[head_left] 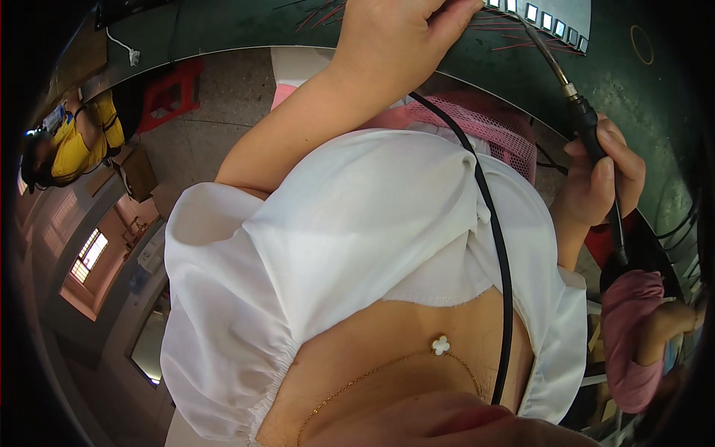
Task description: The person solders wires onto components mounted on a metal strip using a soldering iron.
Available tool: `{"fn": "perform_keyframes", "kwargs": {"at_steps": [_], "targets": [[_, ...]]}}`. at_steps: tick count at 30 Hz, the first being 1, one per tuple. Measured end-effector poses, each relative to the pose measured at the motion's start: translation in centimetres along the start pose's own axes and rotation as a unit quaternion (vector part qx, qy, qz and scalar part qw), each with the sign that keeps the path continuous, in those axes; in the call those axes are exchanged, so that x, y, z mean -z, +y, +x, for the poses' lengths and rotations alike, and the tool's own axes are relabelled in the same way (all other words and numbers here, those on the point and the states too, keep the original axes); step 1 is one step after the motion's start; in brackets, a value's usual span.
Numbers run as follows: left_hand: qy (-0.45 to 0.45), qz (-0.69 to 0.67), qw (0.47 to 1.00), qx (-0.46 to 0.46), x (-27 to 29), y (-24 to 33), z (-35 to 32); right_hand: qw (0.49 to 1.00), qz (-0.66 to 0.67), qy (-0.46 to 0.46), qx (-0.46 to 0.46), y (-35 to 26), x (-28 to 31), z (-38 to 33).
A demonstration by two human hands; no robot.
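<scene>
Overhead, a dark green workbench (625, 82) carries red wires (521, 41).

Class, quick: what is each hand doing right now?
Left hand: closed, fingertips pinched at the red wires.
Right hand: closed grip on the soldering iron.

Right hand (599, 179) grips a soldering iron (577, 104); left hand (402, 37) seemingly pinches red wires (514, 33).

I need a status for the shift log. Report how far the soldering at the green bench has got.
Done: cannot tell; no finished joint shows. In hand: the right hand grips a black-handled soldering iron, its tip reaching to a row of small square parts at the bench's far edge, while the left hand rests by thin red wires. Left: loose red wires lie beside the row; how many parts remain is not visible.
</scene>
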State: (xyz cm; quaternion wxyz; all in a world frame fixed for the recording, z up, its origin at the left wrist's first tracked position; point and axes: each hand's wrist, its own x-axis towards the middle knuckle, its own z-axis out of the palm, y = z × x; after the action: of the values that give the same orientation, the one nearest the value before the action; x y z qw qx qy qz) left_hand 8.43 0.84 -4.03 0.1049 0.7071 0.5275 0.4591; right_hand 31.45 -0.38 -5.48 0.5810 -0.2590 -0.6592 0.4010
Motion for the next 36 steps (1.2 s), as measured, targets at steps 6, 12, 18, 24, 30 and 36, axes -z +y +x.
{"fn": "perform_keyframes", "kwargs": {"at_steps": [6,12,18,24,30,36], "targets": [[-0.032,-0.032,0.998,0.053,0.1,0.8,-0.6,0.992,-0.021,0.024,-0.121,-1.2,1.7,-2.0],[-0.099,-0.331,0.881,0.324,1.1,8.0,-2.9,0.973,-0.056,0.19,-0.117,-3.6,5.5,-4.9],[-0.146,-0.486,0.78,0.367,3.1,7.1,-5.4,0.965,-0.008,0.213,-0.151,-4.8,4.9,-5.6],[-0.136,-0.503,0.767,0.374,4.8,7.8,-6.2,0.953,0.057,0.192,-0.228,-5.9,2.3,-2.6],[-0.184,-0.451,0.779,0.396,5.2,9.0,-5.1,0.942,0.029,0.254,-0.218,-7.4,2.4,-3.2],[-0.129,-0.368,0.848,0.359,7.8,9.3,-4.5,0.959,0.069,0.177,-0.209,-8.0,-0.8,-2.0]]}}
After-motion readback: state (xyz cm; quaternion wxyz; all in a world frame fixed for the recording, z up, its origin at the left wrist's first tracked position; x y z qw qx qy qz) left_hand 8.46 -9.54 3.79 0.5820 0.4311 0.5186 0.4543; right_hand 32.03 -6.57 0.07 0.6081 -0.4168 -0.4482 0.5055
